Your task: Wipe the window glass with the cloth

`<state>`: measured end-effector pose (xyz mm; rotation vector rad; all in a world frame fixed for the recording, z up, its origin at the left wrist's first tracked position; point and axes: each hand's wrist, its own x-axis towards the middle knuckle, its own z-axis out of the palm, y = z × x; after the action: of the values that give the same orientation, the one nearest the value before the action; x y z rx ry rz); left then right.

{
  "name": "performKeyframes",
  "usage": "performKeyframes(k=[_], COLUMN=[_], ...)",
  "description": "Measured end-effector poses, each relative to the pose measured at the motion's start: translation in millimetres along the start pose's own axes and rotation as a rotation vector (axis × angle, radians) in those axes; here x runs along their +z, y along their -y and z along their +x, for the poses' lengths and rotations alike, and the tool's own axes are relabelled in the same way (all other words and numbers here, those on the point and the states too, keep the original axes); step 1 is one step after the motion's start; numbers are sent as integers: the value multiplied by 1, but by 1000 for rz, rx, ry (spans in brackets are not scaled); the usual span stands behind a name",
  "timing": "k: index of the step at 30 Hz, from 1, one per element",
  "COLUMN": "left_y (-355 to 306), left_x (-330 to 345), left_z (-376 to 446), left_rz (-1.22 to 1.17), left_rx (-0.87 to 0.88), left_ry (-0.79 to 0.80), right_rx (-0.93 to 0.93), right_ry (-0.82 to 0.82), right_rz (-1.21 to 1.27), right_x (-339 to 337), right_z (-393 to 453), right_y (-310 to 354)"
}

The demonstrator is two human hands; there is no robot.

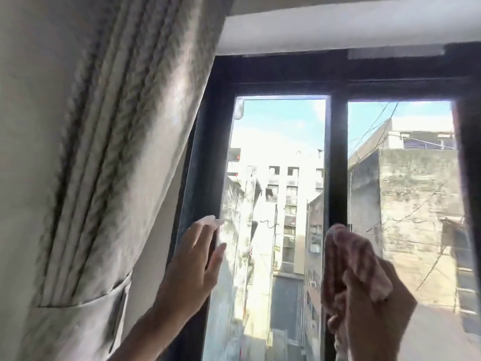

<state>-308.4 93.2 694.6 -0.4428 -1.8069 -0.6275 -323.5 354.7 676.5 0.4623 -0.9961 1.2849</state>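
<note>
A dark-framed window has two glass panes, a narrow left pane (276, 157) and a wider right pane (406, 194). My right hand (374, 316) is shut on a bunched pink cloth (348, 254), held up against the dark post (337, 162) between the panes. My left hand (192, 267) is open, its fingers spread flat against the left frame (205, 162) and the left pane's edge. Streaks and a white smear show on the left pane's top corner.
A pale pleated curtain (86, 157) hangs gathered at the left, close to my left arm. A white soffit (338, 27) runs above the frame. Buildings and cables show outside through the glass.
</note>
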Motion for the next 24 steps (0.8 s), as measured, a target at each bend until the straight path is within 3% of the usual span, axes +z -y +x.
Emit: performKeyframes(k=[1, 4, 6, 9, 14, 17, 21, 23, 24], left_y=[15, 58, 83, 110, 132, 139, 141, 140, 140], left_x=[12, 50, 74, 108, 134, 138, 143, 142, 143], left_z=[15, 47, 54, 53, 51, 56, 52, 51, 51], left_rz=[91, 372, 436, 519, 523, 532, 559, 559, 551], left_rx=[16, 24, 0, -1, 69, 86, 92, 98, 100], left_ry=[-20, 4, 38, 44, -97, -139, -127, -122, -130], right_rx=[-95, -445, -477, -490, -639, -734, -1100, -1193, -1129], right_ry=[23, 43, 152, 327, 329, 477, 774, 759, 655], right_rz=[-4, -446, -595, -690, -693, -763, -759, -800, -862], right_x=[25, 78, 103, 132, 151, 159, 134, 132, 137], right_z=[15, 75, 102, 115, 126, 99, 15, 29, 45], right_y=[10, -19, -43, -86, -121, -129, -153, -154, -149])
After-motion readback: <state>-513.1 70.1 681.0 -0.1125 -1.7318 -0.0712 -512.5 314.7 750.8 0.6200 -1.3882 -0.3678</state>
